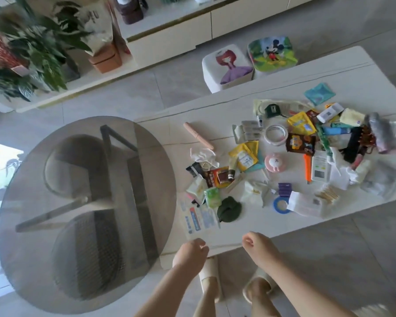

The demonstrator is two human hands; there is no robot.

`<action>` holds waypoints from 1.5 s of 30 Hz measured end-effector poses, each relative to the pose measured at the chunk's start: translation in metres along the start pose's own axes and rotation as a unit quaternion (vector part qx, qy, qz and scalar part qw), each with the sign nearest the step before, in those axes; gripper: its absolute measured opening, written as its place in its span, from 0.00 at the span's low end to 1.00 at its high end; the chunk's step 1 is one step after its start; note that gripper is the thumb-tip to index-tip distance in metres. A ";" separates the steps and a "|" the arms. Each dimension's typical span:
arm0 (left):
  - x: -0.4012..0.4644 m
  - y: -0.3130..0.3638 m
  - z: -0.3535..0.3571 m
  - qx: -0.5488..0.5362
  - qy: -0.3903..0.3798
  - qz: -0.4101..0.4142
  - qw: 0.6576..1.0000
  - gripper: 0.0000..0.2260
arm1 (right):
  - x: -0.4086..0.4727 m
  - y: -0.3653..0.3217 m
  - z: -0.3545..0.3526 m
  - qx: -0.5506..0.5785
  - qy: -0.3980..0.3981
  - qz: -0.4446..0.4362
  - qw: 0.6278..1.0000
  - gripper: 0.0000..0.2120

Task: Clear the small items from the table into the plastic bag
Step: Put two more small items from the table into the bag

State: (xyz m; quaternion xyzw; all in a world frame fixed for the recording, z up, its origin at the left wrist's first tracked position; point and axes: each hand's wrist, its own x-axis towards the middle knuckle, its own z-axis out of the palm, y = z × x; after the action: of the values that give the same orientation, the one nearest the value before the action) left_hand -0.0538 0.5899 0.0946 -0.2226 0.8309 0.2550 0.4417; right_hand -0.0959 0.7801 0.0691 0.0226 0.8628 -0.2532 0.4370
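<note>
Several small items lie scattered on the white table [249, 234]: a pink tube [198, 135], a white tape roll [276, 133], a blue tape roll [281, 205], yellow sachets [244, 156], a pink round case [273, 163], an orange cutter [307, 167] and a dark green piece [229, 209]. A flat clear plastic bag with blue print [199, 217] lies near the table's front edge. My left hand [191, 250] hovers at that edge just below the bag's corner, fingers curled, holding nothing visible. My right hand [254, 243] is beside it, also curled and empty.
A round smoked-glass table [85, 213] overlaps the white table's left end. Two printed stools [228, 67] [272, 53] stand behind the table. Potted plants [32, 49] and a low white cabinet [169, 40] line the far side. My slippered feet [209, 280] are on the tiled floor.
</note>
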 end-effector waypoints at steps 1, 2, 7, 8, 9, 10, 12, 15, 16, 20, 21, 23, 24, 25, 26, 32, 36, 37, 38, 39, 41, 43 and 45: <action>0.009 -0.006 -0.003 -0.002 0.004 0.001 1.000 0.16 | 0.008 -0.005 0.007 0.003 0.001 0.001 1.000 0.14; 0.019 -0.010 -0.005 -0.019 0.007 -0.001 1.000 0.17 | 0.016 -0.010 0.013 0.006 0.004 0.002 1.000 0.14; 0.075 -0.017 -0.011 -0.064 0.032 0.007 0.997 0.19 | 0.062 -0.030 0.028 0.021 0.021 0.003 1.000 0.16; 0.088 -0.016 -0.012 -0.075 0.038 0.008 0.996 0.20 | 0.072 -0.033 0.030 0.026 0.026 0.000 0.999 0.17; 0.101 -0.014 -0.012 -0.088 0.046 0.008 0.995 0.21 | 0.083 -0.035 0.033 0.031 0.031 -0.003 0.999 0.17; 0.113 -0.013 -0.012 -0.106 0.054 0.004 0.993 0.22 | 0.094 -0.037 0.036 0.035 0.034 -0.007 0.999 0.18; 0.138 -0.013 -0.012 -0.145 0.071 -0.007 0.987 0.23 | 0.115 -0.040 0.042 0.034 0.038 -0.017 0.999 0.19; 0.167 -0.012 -0.015 -0.155 0.117 -0.006 0.981 0.20 | 0.145 -0.046 0.051 0.017 0.051 -0.033 0.998 0.19; 0.176 -0.013 -0.016 -0.137 0.133 0.001 0.982 0.20 | 0.154 -0.048 0.054 0.014 0.064 -0.042 0.997 0.20; 0.210 -0.011 -0.024 -0.077 0.170 0.045 0.981 0.21 | 0.189 -0.049 0.069 0.035 0.140 -0.053 0.988 0.27; 0.218 -0.011 -0.024 -0.071 0.173 0.052 0.981 0.22 | 0.196 -0.049 0.074 0.042 0.158 -0.050 0.985 0.28; 0.233 -0.011 -0.023 -0.061 0.182 0.056 0.980 0.23 | 0.208 -0.047 0.084 0.056 0.190 -0.045 0.979 0.29; 0.239 -0.011 -0.022 -0.050 0.194 0.051 0.978 0.24 | 0.213 -0.045 0.090 0.067 0.203 -0.044 0.976 0.30; 0.245 -0.011 -0.021 -0.032 0.210 0.040 0.976 0.25 | 0.217 -0.043 0.094 0.078 0.212 -0.039 0.973 0.31; 0.249 -0.012 -0.020 -0.010 0.222 0.023 0.975 0.27 | 0.220 -0.042 0.097 0.083 0.219 -0.032 0.972 0.32; 0.251 -0.012 -0.021 -0.031 0.219 -0.021 0.975 0.32 | 0.220 -0.034 0.092 0.024 0.227 0.004 0.974 0.24; 0.240 -0.011 -0.025 -0.017 0.230 -0.021 0.973 0.21 | 0.206 -0.024 0.076 -0.006 0.219 0.005 0.976 0.13; 0.237 -0.011 -0.026 -0.024 0.230 -0.021 0.973 0.19 | 0.202 -0.020 0.072 -0.008 0.220 0.009 0.976 0.13; 0.235 -0.012 -0.026 -0.043 0.229 -0.022 0.972 0.17 | 0.198 -0.015 0.068 -0.004 0.223 0.015 0.975 0.14; 0.231 -0.014 -0.026 -0.074 0.229 -0.022 0.970 0.14 | 0.194 -0.009 0.065 0.000 0.225 0.025 0.974 0.14; 0.224 -0.017 -0.026 -0.129 0.233 -0.020 0.964 0.11 | 0.185 0.005 0.061 0.004 0.226 0.057 0.972 0.16; 0.216 -0.019 -0.025 -0.146 0.242 -0.016 0.959 0.10 | 0.178 0.021 0.061 0.022 0.224 0.085 0.971 0.17; 0.210 -0.021 -0.023 -0.161 0.251 -0.011 0.954 0.09 | 0.174 0.031 0.065 0.048 0.211 0.101 0.971 0.16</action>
State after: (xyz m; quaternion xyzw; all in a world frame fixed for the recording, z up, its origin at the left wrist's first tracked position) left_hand -0.1626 0.5293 -0.0769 -0.3566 0.8605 0.3165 0.1797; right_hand -0.1471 0.7460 -0.1087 0.1836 0.9156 -0.2380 0.2672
